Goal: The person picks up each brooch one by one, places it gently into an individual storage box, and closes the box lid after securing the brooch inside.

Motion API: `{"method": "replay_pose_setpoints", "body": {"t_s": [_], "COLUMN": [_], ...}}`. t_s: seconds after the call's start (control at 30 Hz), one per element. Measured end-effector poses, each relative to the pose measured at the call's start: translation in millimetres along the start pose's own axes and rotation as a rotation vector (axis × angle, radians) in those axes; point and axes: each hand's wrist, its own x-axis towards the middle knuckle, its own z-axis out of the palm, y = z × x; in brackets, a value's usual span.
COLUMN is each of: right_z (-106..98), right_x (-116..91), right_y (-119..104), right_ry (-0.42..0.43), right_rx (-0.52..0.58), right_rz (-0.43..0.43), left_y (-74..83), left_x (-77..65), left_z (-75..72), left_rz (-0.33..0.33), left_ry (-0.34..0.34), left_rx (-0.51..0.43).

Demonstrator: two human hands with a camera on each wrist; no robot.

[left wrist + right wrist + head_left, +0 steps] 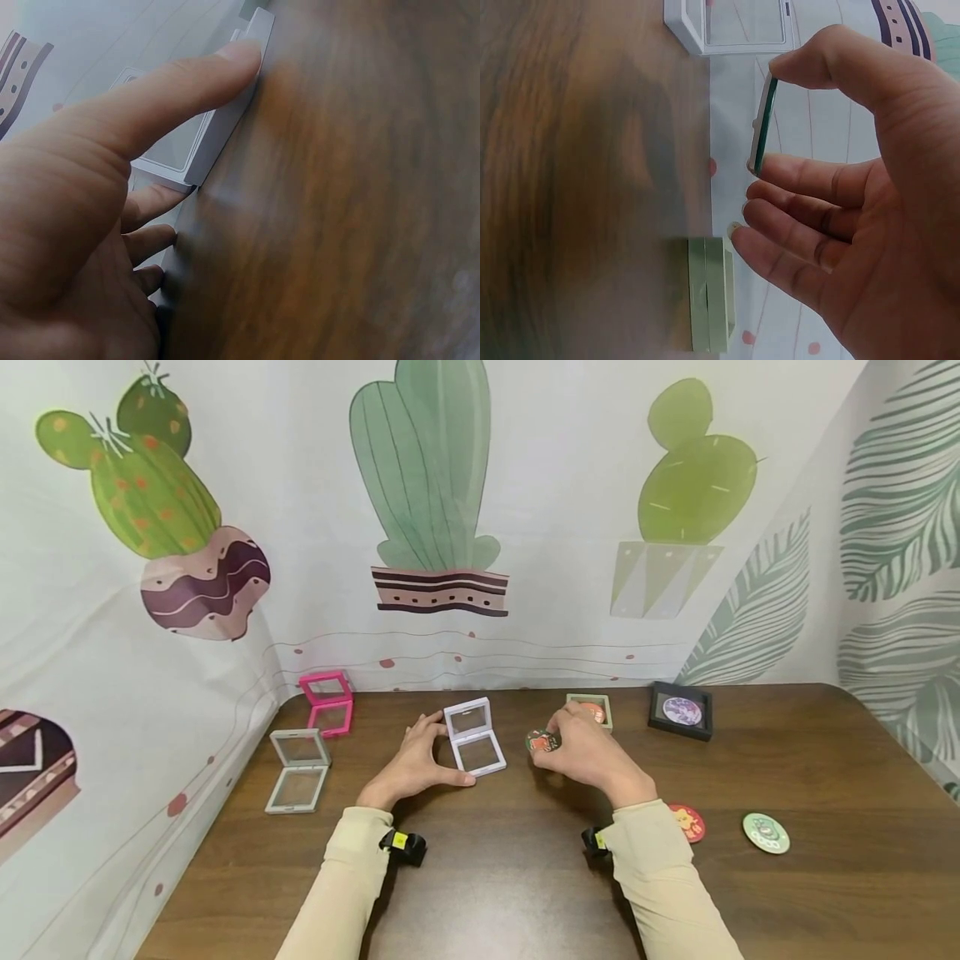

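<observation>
Head, left grip [420, 760]: I'm bracing the white frame [471, 737] between thumb and forefinger, the thumb lying at its near edge, presumably so it isn't sliding.
Head, right grip [588, 747]: I'm pinching the dark disc [542, 741] near its rim, likely to be leaving much of the printed face uncovered.
Head, dark disc: It's sitting at the right grip's fingertips, just right of the white frame.
Head, white frame: It's standing open, one leaf lying on the tabletop [502, 877], the other leaning up; I'm judging that this is giving access to the inside.
Head, left side: The pink frame [327, 702] and grey frame [300, 768] are standing open likewise, off beyond the left grip.
Head, right side: The green frame [608, 717] is holding an orange disc [595, 711], the black frame [678, 732] a purple one [682, 711]; the red disc [688, 823] and pale disc [766, 833] are lying loose, perhaps to be within the right grip's reach.
Left wrist, white frame: I'm seeing my thumb pressing its edge and my forefinger touching a corner.
Right wrist, dark disc: It's showing edge-on, spanning thumb and forefinger, apparently hanging off the tabletop; the other fingers are curving free, near the green frame.
</observation>
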Motion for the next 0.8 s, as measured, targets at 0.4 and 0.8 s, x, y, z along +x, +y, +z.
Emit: {"method": "replay_pose_setpoints", "body": {"t_s": [0.4, 0.8], "right_z": [3, 9], "right_x": [4, 7], "right_y": [-10, -12], "right_ry": [-0.006, 0.002], "right_rx": [0.024, 0.027], "right_rz": [-0.01, -0.037], "left_y": [-1.7, -9.0], "left_x": [0.4, 1.6], "left_z": [0.1, 2.9], "left_rz": [0.017, 0.043], "left_ry": [0.015, 0.022], "left_rx": [-0.003, -0.02]}}
